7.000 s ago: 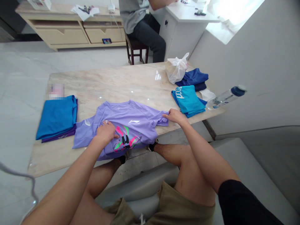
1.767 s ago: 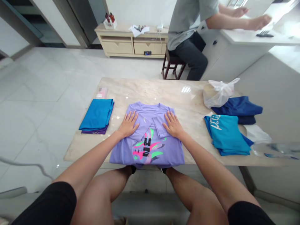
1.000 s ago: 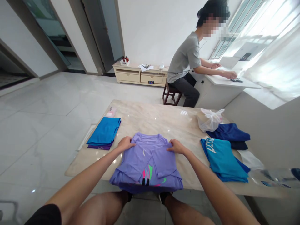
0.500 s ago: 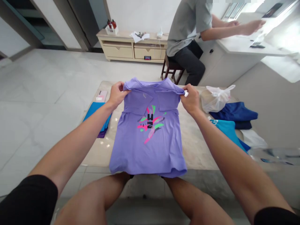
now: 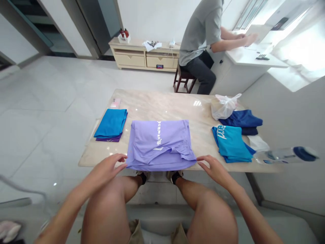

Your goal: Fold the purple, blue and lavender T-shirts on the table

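A lilac T-shirt (image 5: 160, 144) lies folded in half at the near edge of the marble table (image 5: 162, 105), white lettering facing up. My left hand (image 5: 106, 169) hovers at its near left corner, fingers apart and holding nothing. My right hand (image 5: 214, 169) sits just off the near right corner, fingers stretched out, empty.
A folded blue and purple stack (image 5: 111, 124) lies to the left. On the right are a teal shirt (image 5: 231, 143), a dark blue garment (image 5: 242, 120), a white plastic bag (image 5: 223, 105) and a clear bottle (image 5: 286, 155). A seated person (image 5: 200, 40) works at a white desk behind.
Half a second ago both hands held the shirt up by its shoulders. It now lies folded over on the table, and both hands have let go and drawn back to its near corners.
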`<state>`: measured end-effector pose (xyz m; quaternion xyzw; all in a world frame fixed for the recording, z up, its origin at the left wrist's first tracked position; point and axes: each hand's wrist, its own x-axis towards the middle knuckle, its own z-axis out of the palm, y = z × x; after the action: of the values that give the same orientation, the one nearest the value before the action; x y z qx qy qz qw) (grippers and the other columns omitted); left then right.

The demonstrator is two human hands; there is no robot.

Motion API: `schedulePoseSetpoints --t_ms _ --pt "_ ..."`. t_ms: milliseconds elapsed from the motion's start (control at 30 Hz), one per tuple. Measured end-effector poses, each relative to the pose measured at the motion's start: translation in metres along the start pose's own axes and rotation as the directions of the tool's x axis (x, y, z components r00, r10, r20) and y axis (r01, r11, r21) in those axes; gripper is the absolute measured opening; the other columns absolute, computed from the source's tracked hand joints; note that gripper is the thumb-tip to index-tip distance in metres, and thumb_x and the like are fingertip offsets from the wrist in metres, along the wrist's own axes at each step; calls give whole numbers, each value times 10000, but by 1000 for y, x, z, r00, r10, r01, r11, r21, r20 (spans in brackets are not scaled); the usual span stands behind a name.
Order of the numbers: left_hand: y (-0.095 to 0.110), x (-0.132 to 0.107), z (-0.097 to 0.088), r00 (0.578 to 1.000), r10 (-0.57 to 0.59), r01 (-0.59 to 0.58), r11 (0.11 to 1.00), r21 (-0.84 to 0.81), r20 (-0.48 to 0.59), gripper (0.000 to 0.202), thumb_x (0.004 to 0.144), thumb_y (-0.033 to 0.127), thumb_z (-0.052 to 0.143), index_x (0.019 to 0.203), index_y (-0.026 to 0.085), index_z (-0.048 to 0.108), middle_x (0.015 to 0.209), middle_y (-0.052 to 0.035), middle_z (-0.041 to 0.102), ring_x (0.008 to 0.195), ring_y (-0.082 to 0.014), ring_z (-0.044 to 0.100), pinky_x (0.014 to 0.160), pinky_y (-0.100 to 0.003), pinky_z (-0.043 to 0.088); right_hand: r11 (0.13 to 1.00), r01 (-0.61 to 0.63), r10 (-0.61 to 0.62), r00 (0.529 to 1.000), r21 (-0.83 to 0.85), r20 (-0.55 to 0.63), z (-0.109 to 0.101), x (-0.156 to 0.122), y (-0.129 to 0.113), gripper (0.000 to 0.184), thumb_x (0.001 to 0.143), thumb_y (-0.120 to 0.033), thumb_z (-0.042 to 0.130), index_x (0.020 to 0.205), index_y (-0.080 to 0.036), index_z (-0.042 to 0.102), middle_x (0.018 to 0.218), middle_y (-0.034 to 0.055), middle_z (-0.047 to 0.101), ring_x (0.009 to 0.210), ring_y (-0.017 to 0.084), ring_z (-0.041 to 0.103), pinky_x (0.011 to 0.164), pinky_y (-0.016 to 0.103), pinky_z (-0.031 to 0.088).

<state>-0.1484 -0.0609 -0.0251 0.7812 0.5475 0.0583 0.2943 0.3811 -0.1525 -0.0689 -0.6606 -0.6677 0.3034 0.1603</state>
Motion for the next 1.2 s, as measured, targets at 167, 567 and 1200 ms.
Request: schedulePoseSetpoints --t_ms 167,567,1200 --pt "37 -89 28 974 -23 42 996 82 -224 445 1071 529 475 1156 243 806 1192 -84 829 1119 -297 771 1036 -456 612 968 -168 171 985 187 -3 11 -87 -49 513 1033 -647 544 1194 -242 816 1245 109 810 1169 313 760 1044 423 582" --pt "93 -118 67 891 199 -98 962 255 -407 313 1012 307 569 1221 213 783 1354 -106 781 1361 -347 633 1208 -544 494 893 -143 -85 878 -426 -472 77 -156 -136 332 1032 -285 550 1233 -165 786 1415 175 716 1411 381 559 1230 577 384" --pt "101 -156 77 822 229 -82 954 289 -521 375 1062 309 494 1334 201 727 1464 -131 713 1473 -370 534 1280 -580 369 862 -18 -9 999 -507 -52 78 -127 -194 349 1018 -439 666 1248 -196 766 1350 199 739 1409 412 572 1253 616 330"
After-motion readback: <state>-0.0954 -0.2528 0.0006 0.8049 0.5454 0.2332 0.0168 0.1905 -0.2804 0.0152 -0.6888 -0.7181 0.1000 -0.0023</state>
